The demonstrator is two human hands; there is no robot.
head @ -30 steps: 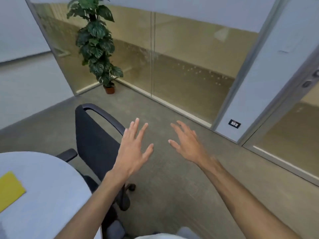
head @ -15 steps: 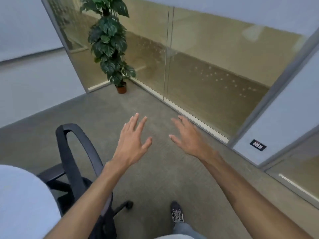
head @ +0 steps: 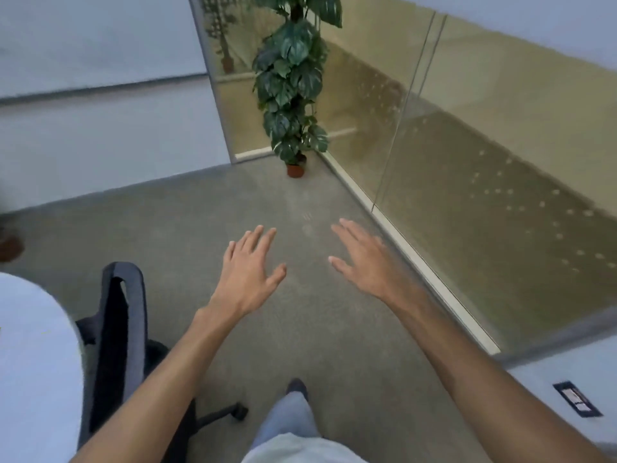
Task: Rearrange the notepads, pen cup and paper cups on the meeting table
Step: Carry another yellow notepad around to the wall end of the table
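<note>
My left hand (head: 248,272) and my right hand (head: 365,262) are stretched out in front of me over the carpet, palms down, fingers spread, holding nothing. The rounded edge of the white meeting table (head: 36,355) shows at the lower left. No notepad, pen cup or paper cup is in view.
A black office chair (head: 117,345) stands between me and the table. A tall potted plant (head: 292,85) sits in the corner by the glass wall (head: 500,145). Grey carpet (head: 187,222) lies ahead. My leg and shoe (head: 295,406) show below.
The view has swung left and down: the plant and glass corner moved right, the chair shifted to the lower left, the yellow notepad left the view. Both hands stay open and outstretched.
</note>
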